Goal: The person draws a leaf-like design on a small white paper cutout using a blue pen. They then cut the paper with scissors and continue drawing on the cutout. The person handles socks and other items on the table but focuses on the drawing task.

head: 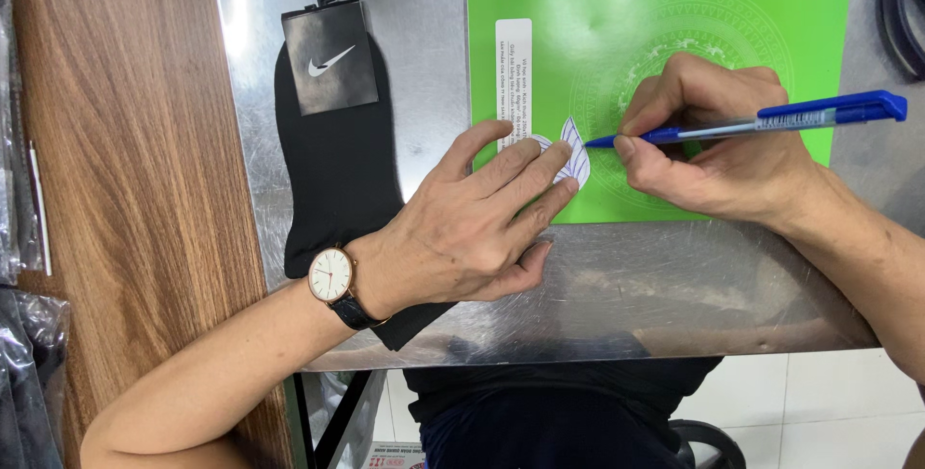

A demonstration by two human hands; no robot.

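The right hand (723, 151) grips a blue plastic ballpoint pen (761, 122) in a closed writing hold, its tip touching a small white petal-shaped paper cutout (575, 153) that lies on a bright green rectangular paper folder (540, 65). The left hand (472, 228), wearing a round white-faced wristwatch with a dark strap (332, 278), lies open and flat, fingers pressing the cutout's near edge, apparently to keep it from sliding under the pen. A black sock with a dark card hanger (332, 142) lies just beside the folder on the shiny steel bench (655, 286).
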